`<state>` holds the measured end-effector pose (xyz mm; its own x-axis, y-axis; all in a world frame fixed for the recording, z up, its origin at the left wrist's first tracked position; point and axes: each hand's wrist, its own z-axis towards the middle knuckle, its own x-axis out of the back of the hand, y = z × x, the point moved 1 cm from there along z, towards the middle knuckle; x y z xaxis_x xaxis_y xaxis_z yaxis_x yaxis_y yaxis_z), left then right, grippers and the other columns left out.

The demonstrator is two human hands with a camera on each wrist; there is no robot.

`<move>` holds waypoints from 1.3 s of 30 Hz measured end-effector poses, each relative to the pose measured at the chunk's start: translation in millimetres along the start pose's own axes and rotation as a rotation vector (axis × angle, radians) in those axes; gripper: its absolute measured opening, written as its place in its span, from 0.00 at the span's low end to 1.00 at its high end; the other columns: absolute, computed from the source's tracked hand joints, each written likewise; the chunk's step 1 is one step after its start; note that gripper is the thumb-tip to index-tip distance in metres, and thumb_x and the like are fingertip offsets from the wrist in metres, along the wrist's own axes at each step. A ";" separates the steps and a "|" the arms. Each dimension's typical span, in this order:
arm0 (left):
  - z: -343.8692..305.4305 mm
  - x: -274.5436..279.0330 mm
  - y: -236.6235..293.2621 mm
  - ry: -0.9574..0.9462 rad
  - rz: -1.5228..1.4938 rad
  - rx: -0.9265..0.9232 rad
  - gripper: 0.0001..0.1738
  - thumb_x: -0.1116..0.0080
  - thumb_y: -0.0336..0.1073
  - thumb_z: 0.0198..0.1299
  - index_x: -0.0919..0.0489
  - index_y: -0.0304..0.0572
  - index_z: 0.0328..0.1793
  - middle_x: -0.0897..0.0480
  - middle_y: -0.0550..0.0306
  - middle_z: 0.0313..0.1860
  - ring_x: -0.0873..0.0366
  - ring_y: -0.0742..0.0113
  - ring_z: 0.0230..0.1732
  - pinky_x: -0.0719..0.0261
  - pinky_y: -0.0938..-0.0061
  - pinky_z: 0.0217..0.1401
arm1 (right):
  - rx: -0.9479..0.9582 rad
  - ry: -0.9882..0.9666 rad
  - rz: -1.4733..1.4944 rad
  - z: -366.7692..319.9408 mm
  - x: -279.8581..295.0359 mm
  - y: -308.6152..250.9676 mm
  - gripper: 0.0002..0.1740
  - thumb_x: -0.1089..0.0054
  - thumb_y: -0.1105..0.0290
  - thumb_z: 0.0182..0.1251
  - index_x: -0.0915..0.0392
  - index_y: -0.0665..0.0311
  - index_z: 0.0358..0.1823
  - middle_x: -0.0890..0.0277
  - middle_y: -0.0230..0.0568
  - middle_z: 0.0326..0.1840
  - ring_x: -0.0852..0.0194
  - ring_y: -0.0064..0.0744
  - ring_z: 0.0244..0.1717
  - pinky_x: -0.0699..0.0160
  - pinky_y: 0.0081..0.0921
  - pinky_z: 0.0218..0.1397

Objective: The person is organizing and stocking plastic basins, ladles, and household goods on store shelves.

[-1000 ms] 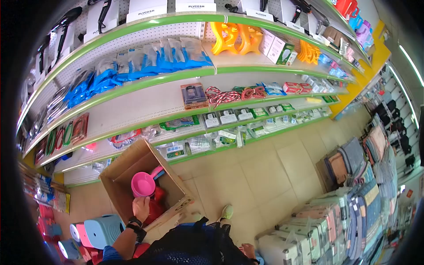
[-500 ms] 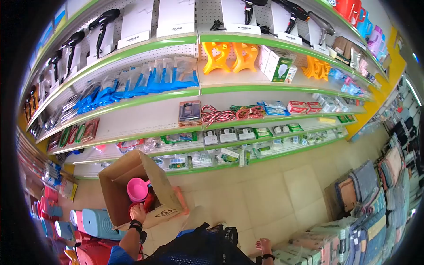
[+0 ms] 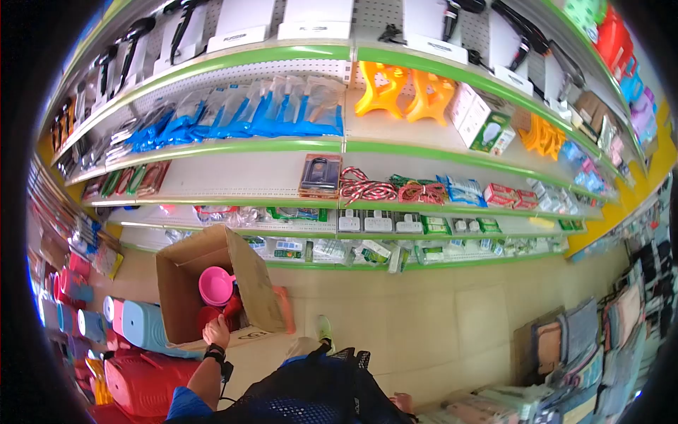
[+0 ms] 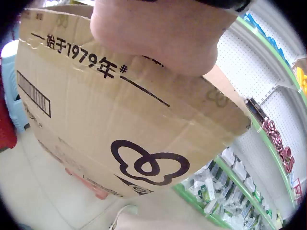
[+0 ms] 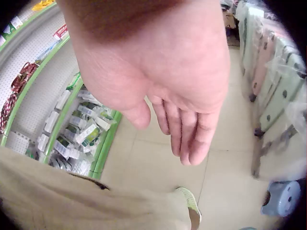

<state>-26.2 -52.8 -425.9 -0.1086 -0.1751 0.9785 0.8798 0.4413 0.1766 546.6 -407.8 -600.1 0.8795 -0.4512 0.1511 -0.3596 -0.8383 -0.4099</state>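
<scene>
A cardboard box (image 3: 247,275) stands open at the lower left of the head view, holding a pink dipper (image 3: 216,285) and red items (image 3: 207,318). My left hand (image 3: 216,331) grips its near rim. In the left wrist view the heel of that hand (image 4: 156,36) lies over the top edge of the printed box wall (image 4: 96,110), and its fingers are hidden. My right hand (image 5: 163,81) hangs beside the body with relaxed fingers and holds nothing; only a small part of this hand (image 3: 402,403) shows in the head view.
Green-edged shelves (image 3: 261,145) with hair dryers, blue packets and cords run across the front. Colored stools (image 3: 148,325) and a red stool (image 3: 145,381) stand left of the box. Wrapped goods (image 3: 494,406) are at the lower right, with tiled floor (image 3: 424,318) between.
The view has shifted over the shelves and floor. The box looks more upright, and the blue and pink handles seen at first no longer show. My right hand has dropped lower since half a second ago.
</scene>
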 end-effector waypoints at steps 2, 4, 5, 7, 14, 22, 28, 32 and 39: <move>-2.9 1.5 5.0 -0.016 -0.025 0.055 0.25 0.52 0.51 0.68 0.15 0.40 0.33 0.15 0.41 0.34 0.19 0.40 0.40 0.27 0.49 0.47 | 0.276 -0.047 -0.271 15.1 -4.0 -12.4 0.11 0.48 0.68 0.73 0.25 0.71 0.43 0.20 0.52 0.35 0.19 0.40 0.31 0.17 0.35 0.30; -1.9 11.9 10.9 -0.078 -0.046 0.106 0.23 0.50 0.50 0.68 0.15 0.41 0.32 0.15 0.41 0.35 0.19 0.41 0.41 0.27 0.50 0.48 | 0.481 -0.101 -0.489 25.5 -3.7 -43.8 0.10 0.48 0.69 0.72 0.25 0.71 0.40 0.20 0.53 0.35 0.19 0.41 0.30 0.18 0.36 0.30; -4.2 7.3 9.9 -0.081 -0.049 0.130 0.23 0.50 0.50 0.68 0.15 0.41 0.32 0.15 0.41 0.35 0.19 0.41 0.41 0.27 0.50 0.48 | 0.551 -0.120 -0.567 25.8 -4.2 -65.7 0.10 0.48 0.69 0.72 0.25 0.70 0.39 0.20 0.54 0.35 0.19 0.42 0.30 0.18 0.36 0.29; -4.9 0.2 3.0 0.037 -0.069 0.106 0.22 0.50 0.50 0.67 0.16 0.41 0.31 0.15 0.41 0.35 0.19 0.41 0.41 0.27 0.50 0.47 | 0.451 -0.137 -0.519 32.8 -17.2 -129.0 0.11 0.46 0.69 0.71 0.24 0.73 0.37 0.19 0.53 0.32 0.19 0.42 0.28 0.18 0.37 0.28; -5.7 21.1 19.9 0.098 -0.128 0.076 0.18 0.48 0.42 0.65 0.20 0.38 0.27 0.18 0.43 0.29 0.21 0.44 0.39 0.28 0.52 0.49 | 0.945 -0.106 -0.869 77.2 -95.7 -360.6 0.13 0.42 0.65 0.67 0.21 0.69 0.32 0.18 0.42 0.28 0.19 0.32 0.27 0.22 0.30 0.27; -10.6 30.2 24.7 0.165 -0.164 0.035 0.09 0.43 0.33 0.59 0.22 0.36 0.43 0.20 0.44 0.52 0.28 0.44 0.58 0.34 0.53 0.65 | 1.420 -0.132 -0.572 5.3 -294.1 -606.3 0.19 0.39 0.63 0.68 0.25 0.69 0.54 0.19 0.40 0.36 0.20 0.28 0.33 0.22 0.25 0.37; -60.7 54.9 78.9 0.449 -0.039 0.326 0.24 0.40 0.29 0.56 0.29 0.36 0.60 0.33 0.39 0.72 0.41 0.42 0.75 0.45 0.53 0.78 | 1.531 -0.170 -0.650 -3.7 -382.8 -710.5 0.21 0.42 0.64 0.68 0.27 0.70 0.57 0.17 0.50 0.41 0.16 0.41 0.45 0.20 0.34 0.49; -124.8 32.7 106.3 0.449 -0.042 0.590 0.22 0.39 0.29 0.56 0.28 0.35 0.57 0.32 0.38 0.71 0.41 0.42 0.75 0.44 0.53 0.77 | 1.445 -0.226 -0.887 42.1 -417.2 -748.2 0.27 0.43 0.65 0.64 0.30 0.76 0.60 0.20 0.62 0.51 0.20 0.54 0.53 0.23 0.42 0.58; -192.1 15.5 159.8 0.391 -0.078 0.852 0.17 0.38 0.29 0.53 0.24 0.36 0.50 0.29 0.39 0.68 0.36 0.44 0.72 0.40 0.54 0.75 | 1.394 0.008 -1.212 59.3 -436.3 -762.6 0.34 0.41 0.55 0.66 0.33 0.79 0.59 0.24 0.68 0.55 0.24 0.66 0.56 0.26 0.51 0.60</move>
<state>201.6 -154.1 -402.9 0.1467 -0.4461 0.8829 0.2244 0.8842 0.4096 455.6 446.5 -406.9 0.4257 0.1274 0.8959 0.8818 0.1636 -0.4423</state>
